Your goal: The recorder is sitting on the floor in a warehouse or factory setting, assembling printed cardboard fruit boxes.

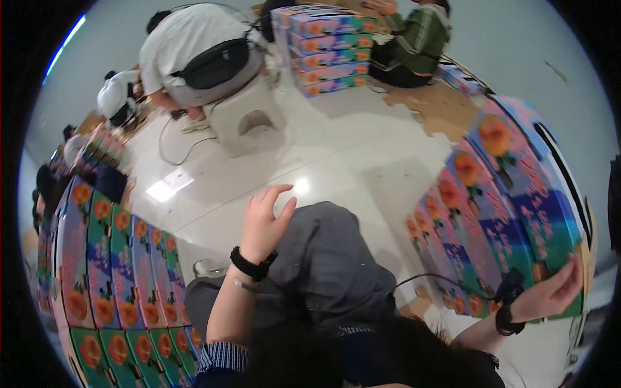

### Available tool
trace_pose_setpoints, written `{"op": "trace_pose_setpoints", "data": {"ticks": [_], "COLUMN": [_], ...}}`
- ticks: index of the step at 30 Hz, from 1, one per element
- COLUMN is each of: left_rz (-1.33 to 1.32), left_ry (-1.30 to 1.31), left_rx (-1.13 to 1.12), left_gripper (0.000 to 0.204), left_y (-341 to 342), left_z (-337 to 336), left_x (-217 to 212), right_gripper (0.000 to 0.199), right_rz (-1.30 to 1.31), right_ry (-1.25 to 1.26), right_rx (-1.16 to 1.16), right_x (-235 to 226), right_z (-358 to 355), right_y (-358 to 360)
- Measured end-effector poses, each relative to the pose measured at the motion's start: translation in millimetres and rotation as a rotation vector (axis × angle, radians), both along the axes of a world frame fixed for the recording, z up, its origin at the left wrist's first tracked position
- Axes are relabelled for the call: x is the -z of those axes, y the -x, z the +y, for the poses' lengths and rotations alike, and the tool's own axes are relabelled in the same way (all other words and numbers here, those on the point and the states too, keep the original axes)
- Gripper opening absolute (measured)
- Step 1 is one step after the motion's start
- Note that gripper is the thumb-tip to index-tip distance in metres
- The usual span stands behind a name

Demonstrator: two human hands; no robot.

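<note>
My left hand (265, 216) is raised in front of my knee, with thumb and fingers apart and nothing between them. A black band circles its wrist. Out to the right, my right hand (550, 294) is beside the near lower end of a tall stack of colourful flower-printed boxes (495, 194). Its fingers look stretched out and slightly bent, and I see nothing held in them. Whether they touch the boxes I cannot tell. A black band on that wrist has a dark cable (446, 277) running close by it toward my lap.
More flower-printed boxes (123, 271) are stacked close on my left. Ahead, a person in a white shirt (194, 52) sits on a white plastic stool (249, 119). Another box stack (333, 55) stands behind, near a person in green (424, 35). Cardboard (427, 107) covers part of the tiled floor.
</note>
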State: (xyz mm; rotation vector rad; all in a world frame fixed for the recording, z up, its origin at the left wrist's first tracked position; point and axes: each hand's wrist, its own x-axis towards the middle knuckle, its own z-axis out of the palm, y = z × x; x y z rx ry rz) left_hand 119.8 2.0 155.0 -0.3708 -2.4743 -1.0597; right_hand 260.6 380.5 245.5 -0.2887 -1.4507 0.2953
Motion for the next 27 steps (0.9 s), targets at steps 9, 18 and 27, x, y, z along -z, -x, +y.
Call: {"op": "trace_pose_setpoints", "data": {"ticks": [9, 18, 27], "left_rz": [-0.15, -0.317, -0.515], "left_ry": [-0.157, -0.533, -1.032], "left_rx": [0.35, 0.533, 0.586], "left_gripper": [0.03, 0.047, 0.056], "left_y": [3, 5, 20], "left_z": [100, 170, 231], "left_x": [-27, -56, -98], "right_gripper": [0.026, 0.024, 0.024], "right_rz": [-0.382, -0.465, -0.327], "right_ry": [-0.348, -0.256, -0.319], "right_rx": [0.778, 0.581, 0.326], "right_x": [-35, 0, 15], "right_z": [53, 60, 69], "right_y": [-70, -84, -98]}}
